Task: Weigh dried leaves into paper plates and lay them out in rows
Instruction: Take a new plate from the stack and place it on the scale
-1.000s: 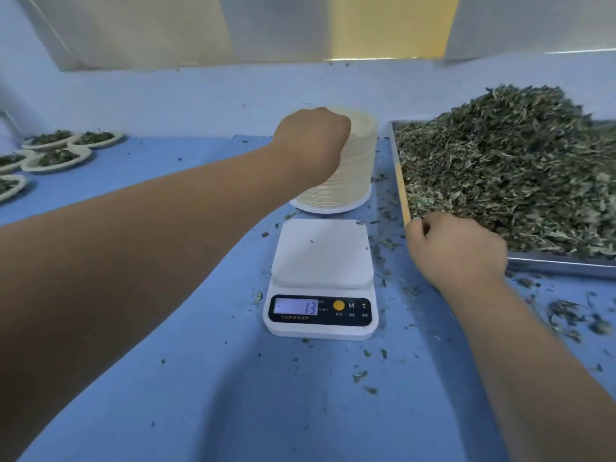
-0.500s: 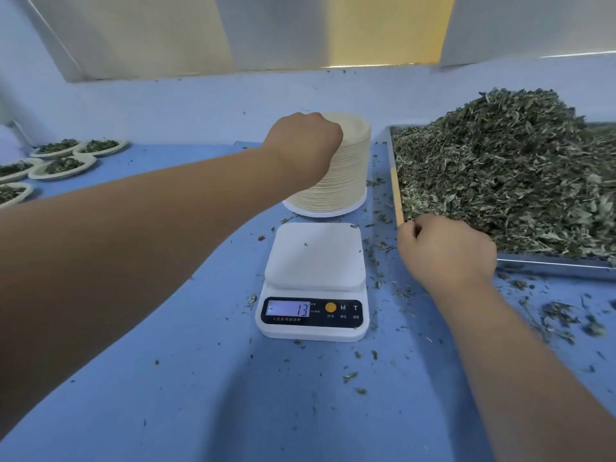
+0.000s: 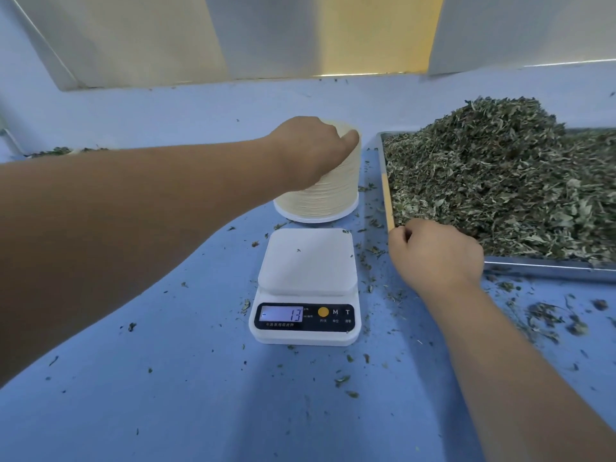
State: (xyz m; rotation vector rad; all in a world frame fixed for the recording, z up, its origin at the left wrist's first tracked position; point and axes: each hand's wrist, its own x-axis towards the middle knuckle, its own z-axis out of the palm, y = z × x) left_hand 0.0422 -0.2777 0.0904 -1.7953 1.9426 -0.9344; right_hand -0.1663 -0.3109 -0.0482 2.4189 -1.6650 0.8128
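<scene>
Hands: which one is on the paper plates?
The left hand, curled over the top of the tall stack of cream paper plates; the right hand rests curled at the shallow metal tray's near corner.

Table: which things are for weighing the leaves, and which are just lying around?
For the job: stack of paper plates, scale, pile of dried leaves, metal tray, filled plates far left.
Just lying about: leaf crumbs scattered on the blue table, pale panels behind.
</scene>
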